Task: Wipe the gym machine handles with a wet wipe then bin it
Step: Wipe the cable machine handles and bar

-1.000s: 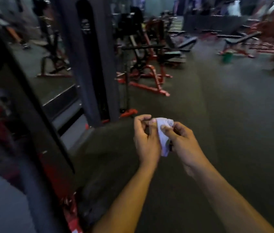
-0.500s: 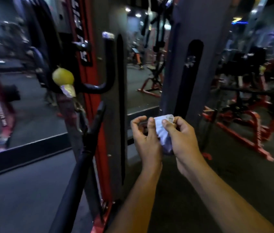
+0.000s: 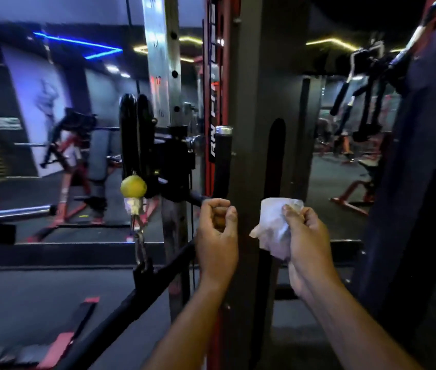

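A tall dark gym machine column [image 3: 249,102] fills the middle of the view, with a red strip bearing white lettering along its left edge and a silver perforated upright [image 3: 162,62] just to the left of it. A black curved handle [image 3: 222,161] with a silver cap stands against the column, its lower bend running left toward the pulley carriage. From that carriage hangs a yellow-green ball [image 3: 133,186], then a metal clip and chain [image 3: 139,244], which meets a long black bar handle [image 3: 142,297] slanting down to the lower left. At the upper right, black strap handles [image 3: 363,108] hang from another station.

The two hands are held apart in front of the column, at about the same height. The left hand [image 3: 218,236] has its fingers curled inward and holds nothing that can be seen; it sits just below the bend of the curved handle, and whether it touches it cannot be told. The right hand [image 3: 305,236] pinches the white wet wipe [image 3: 274,228], crumpled and bunched against the fingers and thumb, its loose folds pointing toward the left hand. The wipe lies in the gap between the hands, clear of the column's handle and of the bar.
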`<action>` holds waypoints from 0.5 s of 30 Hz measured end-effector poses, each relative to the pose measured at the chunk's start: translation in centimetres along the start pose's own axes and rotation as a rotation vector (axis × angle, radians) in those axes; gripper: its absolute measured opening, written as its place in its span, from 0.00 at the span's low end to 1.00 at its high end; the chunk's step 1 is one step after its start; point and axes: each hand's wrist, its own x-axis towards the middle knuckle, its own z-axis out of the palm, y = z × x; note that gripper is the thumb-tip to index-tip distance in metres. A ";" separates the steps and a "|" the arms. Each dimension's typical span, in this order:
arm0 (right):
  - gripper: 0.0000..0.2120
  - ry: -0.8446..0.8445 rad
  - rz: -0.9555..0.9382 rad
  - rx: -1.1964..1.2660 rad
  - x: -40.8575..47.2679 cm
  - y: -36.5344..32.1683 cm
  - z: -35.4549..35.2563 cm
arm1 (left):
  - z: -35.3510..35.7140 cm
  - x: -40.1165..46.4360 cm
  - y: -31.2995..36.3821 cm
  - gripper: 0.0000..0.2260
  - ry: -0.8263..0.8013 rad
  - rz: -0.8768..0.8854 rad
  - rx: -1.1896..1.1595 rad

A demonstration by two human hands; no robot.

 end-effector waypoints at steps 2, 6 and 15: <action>0.03 -0.042 -0.020 -0.028 2.6 -0.1 0.1 | 0.6 1.9 0.5 0.05 0.017 0.097 0.110; 0.05 -0.130 -0.146 -0.111 6.8 -0.2 2.6 | 0.5 7.0 1.4 0.14 0.037 0.283 0.352; 0.13 -0.219 -0.304 0.007 12.6 -1.4 11.4 | 2.2 18.8 4.9 0.19 -0.157 0.306 0.632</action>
